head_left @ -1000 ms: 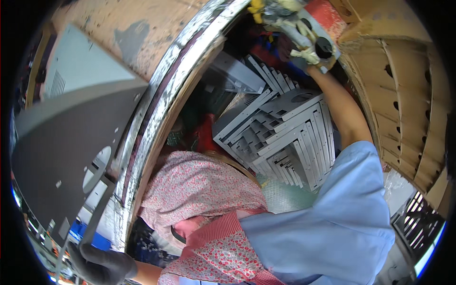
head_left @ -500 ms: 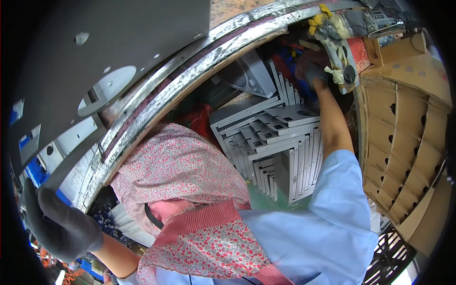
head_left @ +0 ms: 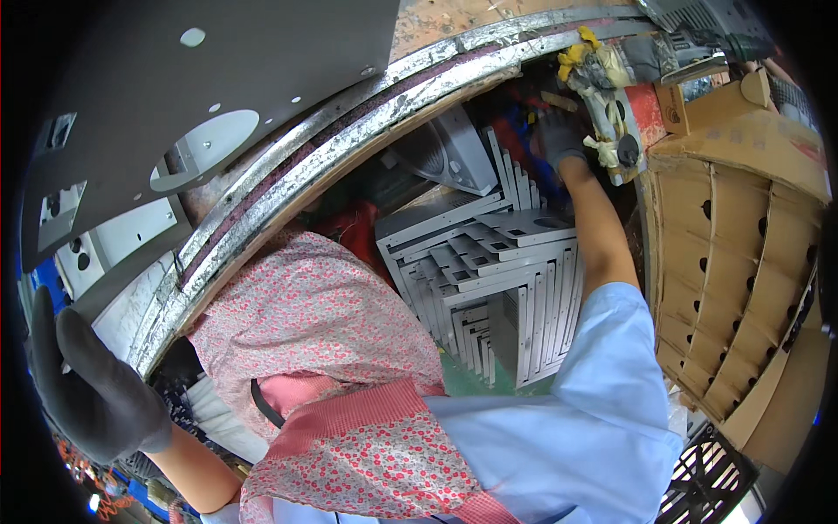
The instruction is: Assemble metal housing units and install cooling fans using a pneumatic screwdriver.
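Right hand (head_left: 559, 140), gloved, under counter (head_left: 471, 22) beyond its silver-taped edge, at blue-and-red items (head_left: 522, 131) in shadow; can't tell if grip is clenched or holding. Left hand (head_left: 100, 389), gloved, grip released, fingers extended, near dark grey panel (head_left: 262, 52) overhanging same edge. Grey metal frames (head_left: 515, 237) stacked below edge, beside right forearm. Cardboard box with dividers (head_left: 716, 262) further right.

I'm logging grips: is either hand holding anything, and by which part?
No hold shows in the open left hand. Whether the right hand, in shadow near the grey metal parts, grips anything cannot be told.
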Motion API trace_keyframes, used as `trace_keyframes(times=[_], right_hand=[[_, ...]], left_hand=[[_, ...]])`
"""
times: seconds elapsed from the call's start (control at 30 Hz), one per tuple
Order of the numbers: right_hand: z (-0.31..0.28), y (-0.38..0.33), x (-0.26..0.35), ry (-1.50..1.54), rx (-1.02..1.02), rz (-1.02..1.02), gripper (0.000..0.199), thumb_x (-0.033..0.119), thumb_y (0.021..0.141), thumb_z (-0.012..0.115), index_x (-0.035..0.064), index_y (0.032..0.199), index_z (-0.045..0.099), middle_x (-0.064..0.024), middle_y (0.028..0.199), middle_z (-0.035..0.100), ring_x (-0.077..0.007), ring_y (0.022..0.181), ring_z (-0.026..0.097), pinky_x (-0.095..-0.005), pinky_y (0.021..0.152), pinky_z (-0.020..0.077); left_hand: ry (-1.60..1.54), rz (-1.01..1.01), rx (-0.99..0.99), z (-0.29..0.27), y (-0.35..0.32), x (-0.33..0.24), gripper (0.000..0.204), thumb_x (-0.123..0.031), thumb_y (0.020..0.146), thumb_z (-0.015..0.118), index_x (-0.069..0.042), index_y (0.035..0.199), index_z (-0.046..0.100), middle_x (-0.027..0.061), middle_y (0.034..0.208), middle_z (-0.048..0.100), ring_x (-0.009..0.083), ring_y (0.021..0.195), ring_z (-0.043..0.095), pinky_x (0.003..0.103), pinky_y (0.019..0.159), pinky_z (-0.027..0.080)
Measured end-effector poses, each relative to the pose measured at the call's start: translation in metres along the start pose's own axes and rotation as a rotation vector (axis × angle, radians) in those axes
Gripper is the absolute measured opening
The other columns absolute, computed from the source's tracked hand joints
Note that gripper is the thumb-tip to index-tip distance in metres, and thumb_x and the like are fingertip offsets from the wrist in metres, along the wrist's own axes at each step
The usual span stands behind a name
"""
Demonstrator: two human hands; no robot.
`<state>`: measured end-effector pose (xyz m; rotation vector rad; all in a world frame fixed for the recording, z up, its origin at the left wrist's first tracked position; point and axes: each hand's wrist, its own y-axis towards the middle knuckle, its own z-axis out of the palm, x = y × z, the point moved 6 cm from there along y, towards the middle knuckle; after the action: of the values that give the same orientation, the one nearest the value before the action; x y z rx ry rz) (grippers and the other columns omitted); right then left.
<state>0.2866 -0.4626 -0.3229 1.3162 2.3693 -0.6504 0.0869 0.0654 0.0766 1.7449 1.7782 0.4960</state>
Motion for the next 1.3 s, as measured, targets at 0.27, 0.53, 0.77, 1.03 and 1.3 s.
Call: trace_keyframes(times=[0.27, 0.53, 0.77, 1.03, 1.3], right_hand=[[0.161, -0.045, -0.037, 0.460, 0.650, 0.198, 0.040, 0.027, 0.078, 0.059, 0.0131, 0.115, 0.059, -0.0131, 0.115, 0.059, -0.0271, 0.104, 0.059, -0.0377, 0.089, 0.0463], [0.105, -0.045, -0.026, 0.124, 0.616, 0.206, 0.032, 0.025, 0.078, 0.057, 0.0158, 0.108, 0.065, -0.0098, 0.116, 0.061, -0.0260, 0.105, 0.059, -0.0380, 0.085, 0.0485], [0.124, -0.036, -0.006, 0.119, 0.600, 0.144, 0.028, 0.020, 0.081, 0.049, 0.0178, 0.105, 0.064, -0.0139, 0.111, 0.062, -0.0291, 0.101, 0.061, -0.0423, 0.080, 0.0491], [0.047, -0.033, -0.030, 0.787, 1.110, 0.756, 0.054, 0.053, 0.083, 0.040, 0.0117, 0.111, 0.061, -0.0180, 0.120, 0.057, -0.0327, 0.109, 0.055, -0.0428, 0.093, 0.0419], [0.061, -0.025, -0.034, 0.379, 0.722, 0.274, 0.058, 0.050, 0.078, 0.056, 0.0072, 0.117, 0.058, -0.0195, 0.121, 0.055, -0.0328, 0.114, 0.052, -0.0420, 0.095, 0.0407]], left_hand=[[-0.074, -0.141, -0.050, 0.009, -0.003, -0.002, 0.024, 0.000, 0.087, 0.057, 0.011, 0.108, 0.058, 0.0181, 0.106, 0.063, 0.0161, 0.090, 0.061, 0.024, 0.079, 0.051], [-0.108, -0.111, -0.045, 0.005, 0.000, 0.002, 0.022, -0.003, 0.087, 0.059, 0.011, 0.105, 0.060, 0.0183, 0.105, 0.064, 0.0174, 0.091, 0.062, 0.027, 0.080, 0.051], [-0.097, -0.048, 0.028, 0.008, 0.001, -0.015, 0.025, -0.001, 0.089, 0.054, 0.013, 0.110, 0.055, 0.0217, 0.108, 0.062, 0.0241, 0.097, 0.061, 0.030, 0.085, 0.049], [0.109, -0.067, 0.022, 0.010, 0.002, -0.023, 0.025, -0.002, 0.089, 0.055, 0.014, 0.109, 0.056, 0.0209, 0.108, 0.062, 0.0223, 0.094, 0.061, 0.029, 0.082, 0.050], [0.096, -0.021, -0.059, -0.006, -0.002, 0.002, 0.018, -0.002, 0.086, 0.060, 0.011, 0.098, 0.063, 0.0188, 0.097, 0.066, 0.0192, 0.080, 0.065, 0.026, 0.073, 0.053]])
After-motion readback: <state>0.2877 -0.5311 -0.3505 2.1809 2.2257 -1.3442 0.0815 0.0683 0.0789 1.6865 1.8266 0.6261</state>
